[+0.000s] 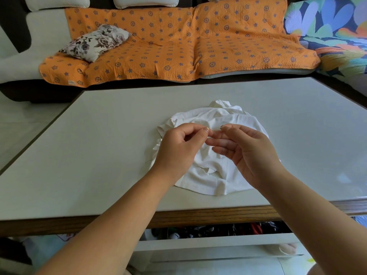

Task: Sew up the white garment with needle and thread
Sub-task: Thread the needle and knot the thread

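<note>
**A delicate pinch at close quarters**

A person's left hand (178,147) and right hand (248,153) hover over a crumpled white fabric garment (208,181) lying centrally, towards the near edge of the pale grey surface (99,145). Thumb and forefinger of each hand pinch a fine pale sliver (215,128), needle or thread, too thin to tell; the right hand's other fingers spread loosely.

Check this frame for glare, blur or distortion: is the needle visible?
Head view: wide-angle bending curves the table; faint glare on its right side; the garment is washed out, so the needle between left hand and right hand barely shows.
</note>
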